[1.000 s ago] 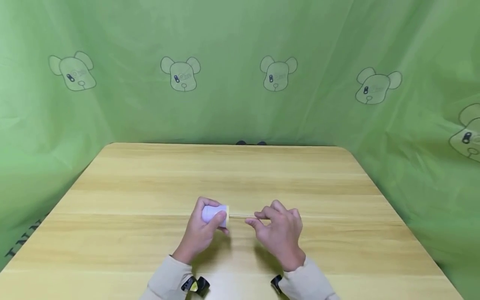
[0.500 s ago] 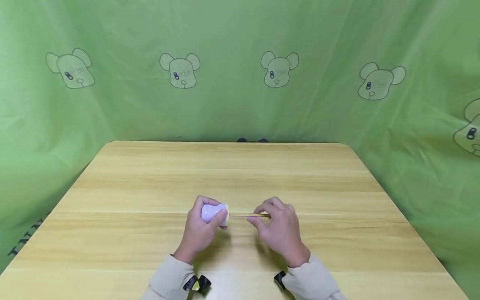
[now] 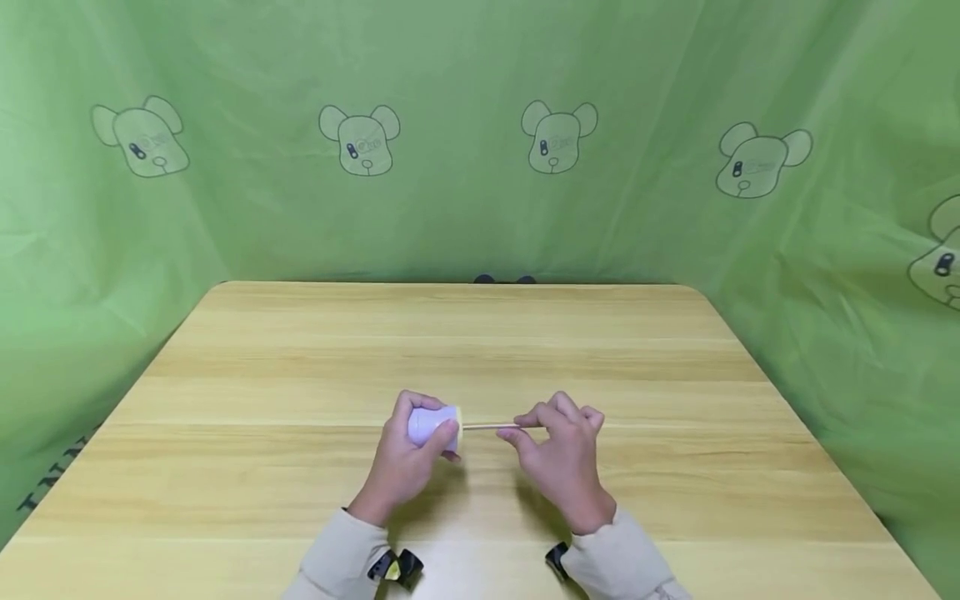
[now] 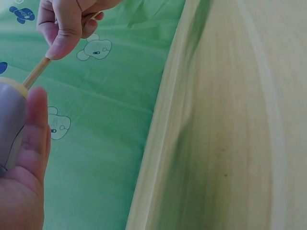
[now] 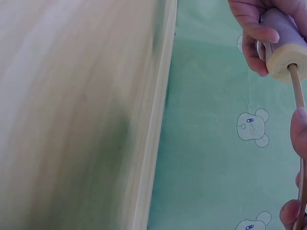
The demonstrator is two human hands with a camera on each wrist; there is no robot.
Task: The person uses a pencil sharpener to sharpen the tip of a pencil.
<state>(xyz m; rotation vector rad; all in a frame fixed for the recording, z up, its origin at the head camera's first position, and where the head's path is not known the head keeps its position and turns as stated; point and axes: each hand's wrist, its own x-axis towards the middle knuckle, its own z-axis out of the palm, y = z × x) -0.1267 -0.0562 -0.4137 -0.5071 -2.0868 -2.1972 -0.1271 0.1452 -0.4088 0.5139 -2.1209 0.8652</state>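
Note:
In the head view my left hand point(image 3: 401, 462) grips a lavender pencil sharpener point(image 3: 426, 423), a short cylinder lying sideways with a pale yellow end facing right. The thumb lies along its side near that end. My right hand point(image 3: 562, 462) pinches a thin wooden pencil point(image 3: 489, 427) between thumb and forefinger. From the right wrist view, the pencil point(image 5: 296, 86) enters a hole in the middle of the yellow end of the sharpener point(image 5: 283, 28); its inserted tip is hidden. Both hands are held over the near part of the table.
A wood-grain table point(image 3: 480, 350) spreads out beneath and beyond the hands. Green cloth point(image 3: 457, 208) printed with bear heads hangs behind it and along both sides. Black straps point(image 3: 397, 568) show at the cuffs of the light sleeves.
The right fingers have shifted and re-pinched along the pencil, covering the far end that showed half a second ago. The left hand and sharpener have moved slightly right.

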